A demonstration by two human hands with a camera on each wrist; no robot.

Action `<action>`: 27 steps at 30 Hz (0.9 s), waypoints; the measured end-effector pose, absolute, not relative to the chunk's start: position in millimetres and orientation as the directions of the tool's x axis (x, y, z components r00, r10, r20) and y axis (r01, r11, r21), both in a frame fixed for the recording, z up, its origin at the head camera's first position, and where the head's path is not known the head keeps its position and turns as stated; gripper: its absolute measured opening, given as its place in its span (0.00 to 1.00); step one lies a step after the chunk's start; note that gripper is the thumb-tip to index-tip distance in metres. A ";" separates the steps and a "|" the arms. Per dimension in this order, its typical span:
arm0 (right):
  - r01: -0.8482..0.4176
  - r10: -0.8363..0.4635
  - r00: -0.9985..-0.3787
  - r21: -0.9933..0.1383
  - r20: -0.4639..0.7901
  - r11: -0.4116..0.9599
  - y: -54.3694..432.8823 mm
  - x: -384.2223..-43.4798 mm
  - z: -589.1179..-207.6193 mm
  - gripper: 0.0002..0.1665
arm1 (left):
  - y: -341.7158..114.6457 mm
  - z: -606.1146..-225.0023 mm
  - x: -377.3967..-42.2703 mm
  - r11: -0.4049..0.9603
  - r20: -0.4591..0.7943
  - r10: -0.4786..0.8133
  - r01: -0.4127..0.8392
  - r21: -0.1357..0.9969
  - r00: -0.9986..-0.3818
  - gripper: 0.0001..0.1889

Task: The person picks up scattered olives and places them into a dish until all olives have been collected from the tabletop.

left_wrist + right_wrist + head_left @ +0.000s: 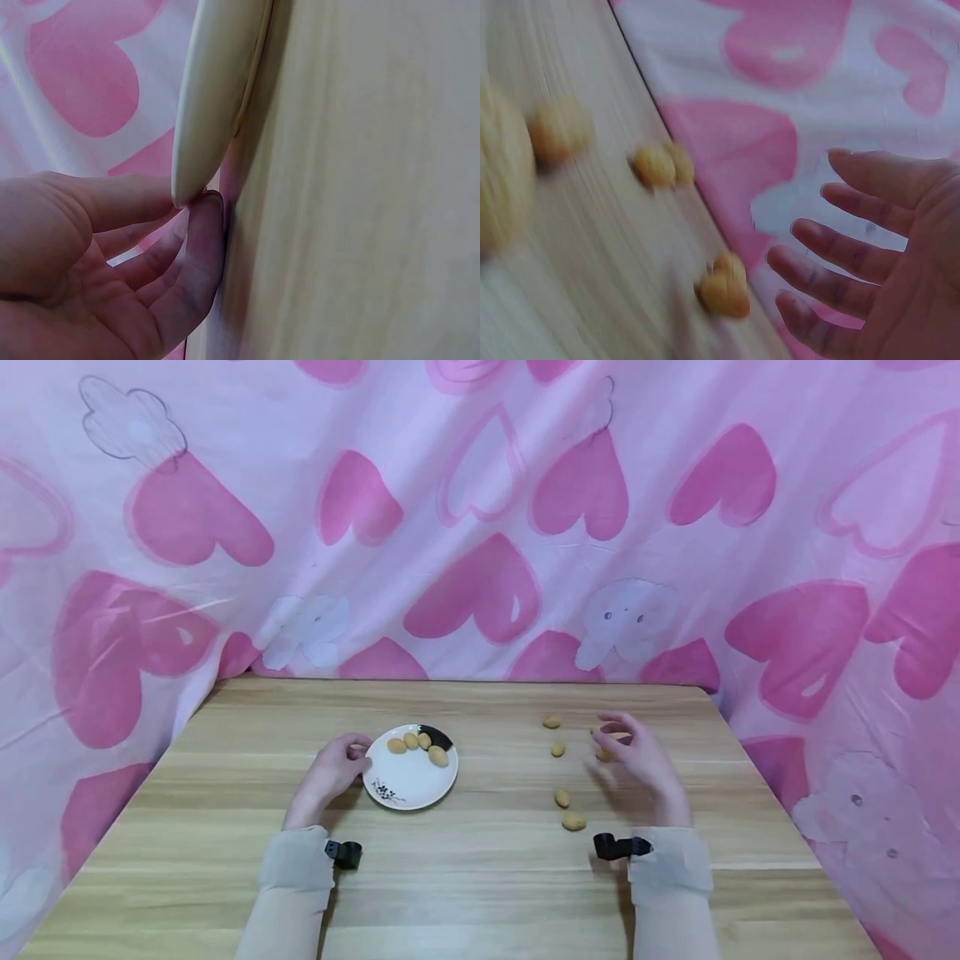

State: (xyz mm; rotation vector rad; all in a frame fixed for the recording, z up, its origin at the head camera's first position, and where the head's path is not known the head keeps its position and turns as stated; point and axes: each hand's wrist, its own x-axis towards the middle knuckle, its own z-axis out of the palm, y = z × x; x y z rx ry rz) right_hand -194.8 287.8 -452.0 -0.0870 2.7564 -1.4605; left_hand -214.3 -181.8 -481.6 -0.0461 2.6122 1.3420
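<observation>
A white plate [408, 781] with a black patch and a dark floral print lies left of the table's middle. Several small tan, oval lumps [438, 756] sit toward its far side; they look like nuts or tiny potatoes. My left hand [335, 772] pinches the plate's left edge, thumb at the rim and a finger [204, 247] below it. Over on the right, my right hand [637, 756] hovers above more lumps [603, 755], partly hiding them. Its fingers are spread and slightly bent in the right wrist view, holding nothing.
Loose lumps of the same kind lie between plate and right hand: one far back [552, 722], one below it [558, 749], and two nearer [562, 797]. A pink heart-patterned cloth [472, 610] hangs behind the wooden table [487, 893]. Each wrist carries a black camera.
</observation>
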 end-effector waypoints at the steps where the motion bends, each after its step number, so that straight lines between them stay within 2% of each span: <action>1: -0.019 -0.046 -0.999 -0.835 -0.008 0.549 293.5 -195.1 -453.3 0.29 | -182.2 -481.6 -213.9 0.588 -0.195 0.062 -0.122 0.799 -0.979 0.19; 6: 0.083 0.024 -0.996 -0.861 -0.083 0.502 309.2 -197.8 -462.6 0.30 | -184.7 -482.7 -212.0 0.597 -0.194 0.059 -0.121 0.793 -0.979 0.19; 11: 0.131 0.076 -0.991 -0.871 -0.108 0.473 317.8 -202.6 -479.5 0.27 | -182.0 -482.4 -213.0 0.600 -0.189 0.069 -0.111 0.793 -0.980 0.19; 18: 0.084 0.056 -0.996 -0.816 -0.063 0.572 317.0 -207.8 -497.3 0.25 | -181.0 -482.7 -213.0 0.597 -0.185 0.071 -0.106 0.795 -0.980 0.19; 27: 0.049 0.030 -0.999 -0.759 -0.038 0.650 312.4 -210.3 -500.1 0.24 | -180.6 -483.4 -214.8 0.591 -0.187 0.066 -0.112 0.799 -0.980 0.19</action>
